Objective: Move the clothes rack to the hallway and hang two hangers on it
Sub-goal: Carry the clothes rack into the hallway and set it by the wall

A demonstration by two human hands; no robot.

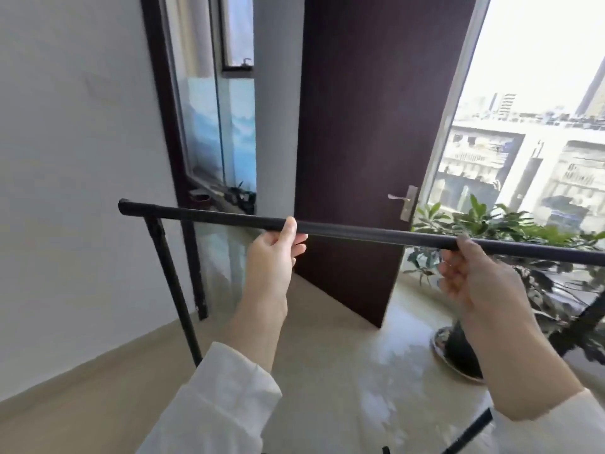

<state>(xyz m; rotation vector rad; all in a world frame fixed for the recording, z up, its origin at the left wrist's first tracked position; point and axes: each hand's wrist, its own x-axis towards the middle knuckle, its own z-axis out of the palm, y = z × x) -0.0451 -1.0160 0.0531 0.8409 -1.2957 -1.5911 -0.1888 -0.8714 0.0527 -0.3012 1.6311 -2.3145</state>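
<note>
A black clothes rack (370, 231) stands in front of me, its top bar running from upper left to the right edge at chest height. Its left upright (173, 283) slants down to the floor beside the white wall. My left hand (275, 257) grips the bar near its middle, thumb on top. My right hand (474, 276) holds the bar further right, fingers curled under it. No hangers are in view.
A dark brown door (366, 142) stands open ahead, with a metal handle (404, 199). A potted plant (491, 244) on a saucer sits at the right below a large window. A white wall (82, 175) is on the left. Beige floor lies below.
</note>
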